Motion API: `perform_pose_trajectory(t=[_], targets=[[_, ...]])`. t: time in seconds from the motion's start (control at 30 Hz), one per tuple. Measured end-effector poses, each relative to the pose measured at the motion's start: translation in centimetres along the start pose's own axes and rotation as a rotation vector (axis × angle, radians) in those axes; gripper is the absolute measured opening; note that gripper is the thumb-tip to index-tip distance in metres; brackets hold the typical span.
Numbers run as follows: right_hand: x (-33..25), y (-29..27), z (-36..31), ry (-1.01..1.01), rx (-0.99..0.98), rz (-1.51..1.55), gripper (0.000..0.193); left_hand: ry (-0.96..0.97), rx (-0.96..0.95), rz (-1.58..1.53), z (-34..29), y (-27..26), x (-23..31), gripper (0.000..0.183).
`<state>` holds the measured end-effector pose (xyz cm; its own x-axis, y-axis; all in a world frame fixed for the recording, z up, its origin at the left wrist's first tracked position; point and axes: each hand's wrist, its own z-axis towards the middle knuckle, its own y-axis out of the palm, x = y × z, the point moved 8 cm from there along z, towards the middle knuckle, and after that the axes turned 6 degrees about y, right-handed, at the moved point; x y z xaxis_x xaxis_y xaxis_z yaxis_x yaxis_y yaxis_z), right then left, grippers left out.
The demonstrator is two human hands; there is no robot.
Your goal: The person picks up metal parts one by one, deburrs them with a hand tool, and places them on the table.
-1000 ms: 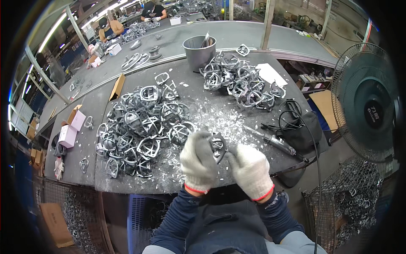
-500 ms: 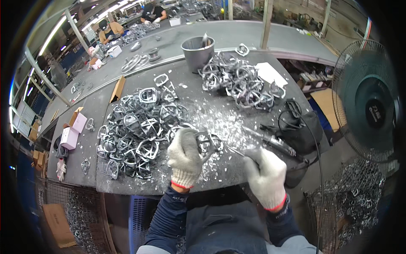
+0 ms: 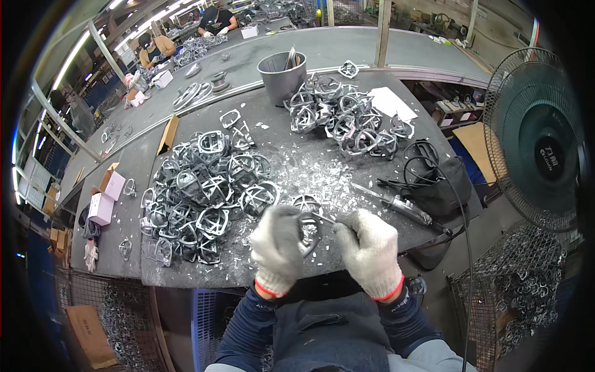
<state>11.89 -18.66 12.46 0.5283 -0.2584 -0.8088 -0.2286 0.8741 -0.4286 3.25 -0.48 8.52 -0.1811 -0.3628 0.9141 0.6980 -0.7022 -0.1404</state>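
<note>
My left hand [image 3: 277, 243], in a white knit glove with a red cuff edge, is closed on a grey cast metal frame [image 3: 317, 240] with an open middle. My right hand [image 3: 370, 251], gloved alike, pinches a thin metal tool [image 3: 323, 217], whose far end meets the upper part of the frame. Most of the tool's handle is hidden in my fingers. Just beyond my left hand spreads a large heap of similar grey frames [image 3: 207, 180]. Whitish flakes and chips [image 3: 310, 173] litter the dark bench [image 3: 273, 115] around the frame.
A second heap of frames [image 3: 347, 118] lies beside a grey bucket [image 3: 282, 77]. Right of the chips are a long corded tool [image 3: 406, 208] and a black bag [image 3: 441, 186]. A caged fan [image 3: 539, 146] stands at the right. Two people [image 3: 217, 22] work at the far bench.
My right hand has moved left, toward my left hand, bringing the tool onto the frame. The held frame has turned and come slightly nearer to me. The view has shifted a little.
</note>
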Motion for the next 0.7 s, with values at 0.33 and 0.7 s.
perform_pose_trajectory(t=[0.33,0.7], targets=[[0.9,1.6,2.5,-0.061,0.021,-0.088,0.012,0.469,-0.158,0.507,2.9,2.6,4.3,0.017],[11.2,0.2,-0.8,0.659,-0.104,0.564,0.014,0.081,-0.173,1.538,19.4,-8.3,-5.7,0.030]])
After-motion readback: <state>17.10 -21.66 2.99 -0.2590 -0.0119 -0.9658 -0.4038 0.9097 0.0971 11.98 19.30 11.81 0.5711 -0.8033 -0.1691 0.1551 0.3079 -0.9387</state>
